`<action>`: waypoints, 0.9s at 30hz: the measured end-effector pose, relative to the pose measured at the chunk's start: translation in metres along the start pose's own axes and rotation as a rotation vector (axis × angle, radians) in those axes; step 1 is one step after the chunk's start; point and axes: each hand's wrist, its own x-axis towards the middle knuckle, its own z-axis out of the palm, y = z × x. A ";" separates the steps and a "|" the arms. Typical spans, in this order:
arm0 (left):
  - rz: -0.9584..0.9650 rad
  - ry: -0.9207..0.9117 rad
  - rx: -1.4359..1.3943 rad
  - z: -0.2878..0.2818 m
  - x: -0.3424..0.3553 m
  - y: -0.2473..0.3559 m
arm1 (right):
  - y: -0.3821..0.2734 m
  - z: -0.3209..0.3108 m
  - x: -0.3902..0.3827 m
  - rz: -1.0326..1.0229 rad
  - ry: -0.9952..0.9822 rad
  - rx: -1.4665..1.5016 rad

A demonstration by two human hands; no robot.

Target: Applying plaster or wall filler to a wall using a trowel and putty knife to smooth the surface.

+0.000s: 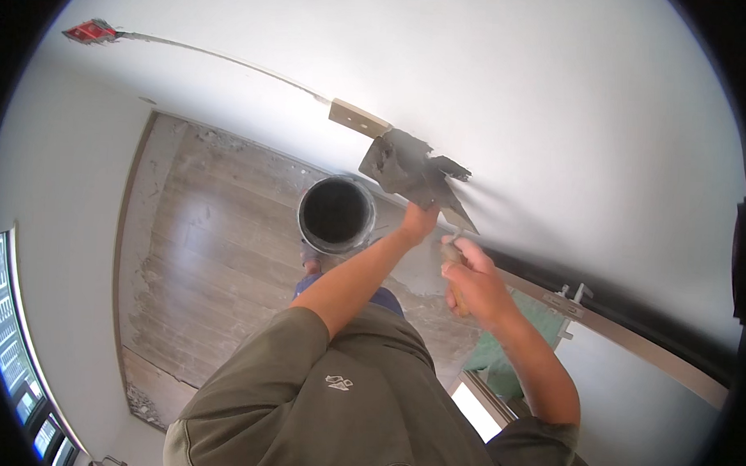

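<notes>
"Olive-brown shirt (383, 406) closest to us, both arms stretched past it. Where's the work?"

"Up against the white wall (558, 100), on the grey plate (375, 161). The left grip (421, 221) looks clamped at its near edge, fingers mostly hidden underneath."

"And the right grip (476, 279)?"

"Wrapped tight round the handle of a wooden-handled trowel (452, 252). Its metal end overlaps the plate from here; whether they touch, I can't tell."

"How far along, would you say?"

"Partway, I'd judge. Dark paste (406, 167) covers much of the plate, so that load isn't used up. Over on the wall, a thin line (223, 57) runs from the beige panel (356, 117) to a red box (92, 32) with grey smears about it."

"Anything in the way?"

"That panel, right beside the plate's corner. Below, the bucket (333, 249) stands on the floor (208, 252) near a foot (312, 265), too dark inside to judge how full. Rightward, a white fitting (582, 293) juts out above a green sheet (517, 341)."
</notes>
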 end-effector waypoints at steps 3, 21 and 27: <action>0.107 0.029 0.137 -0.006 0.004 -0.008 | -0.007 0.011 0.000 0.012 0.015 0.002; 0.009 -0.112 0.099 -0.017 0.001 0.044 | 0.018 0.057 0.023 -0.098 -0.004 0.375; -0.090 -0.100 -0.081 -0.006 -0.004 0.056 | 0.039 0.056 0.023 -0.173 0.009 0.494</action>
